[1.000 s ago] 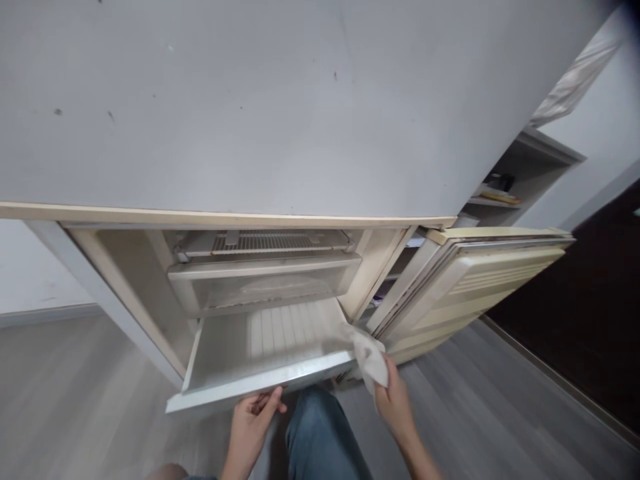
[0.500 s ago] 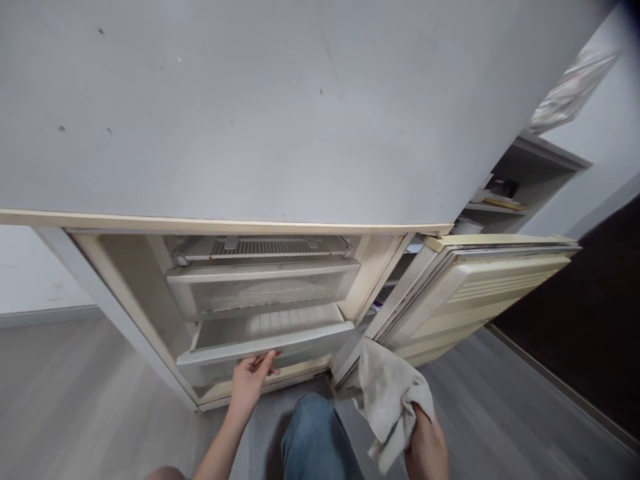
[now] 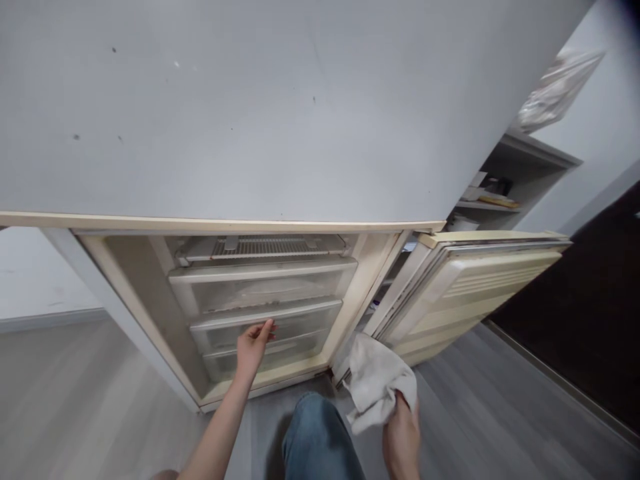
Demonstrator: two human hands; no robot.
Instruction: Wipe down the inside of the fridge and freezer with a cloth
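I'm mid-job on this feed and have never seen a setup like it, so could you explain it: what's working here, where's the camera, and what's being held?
No machine arm shows, just one person's bare hands. The camera is worn on the head, looking forward and down, so a denim-covered knee appears at the bottom.

Ahead is what looks like a fridge compartment, its door open to the right. Inside, a slatted shelf sits above an upper drawer and a lower drawer.

The right hand grips a pale cloth. The left hand is at the lower drawer's front, fingers bunched; I can't tell whether they touch it.
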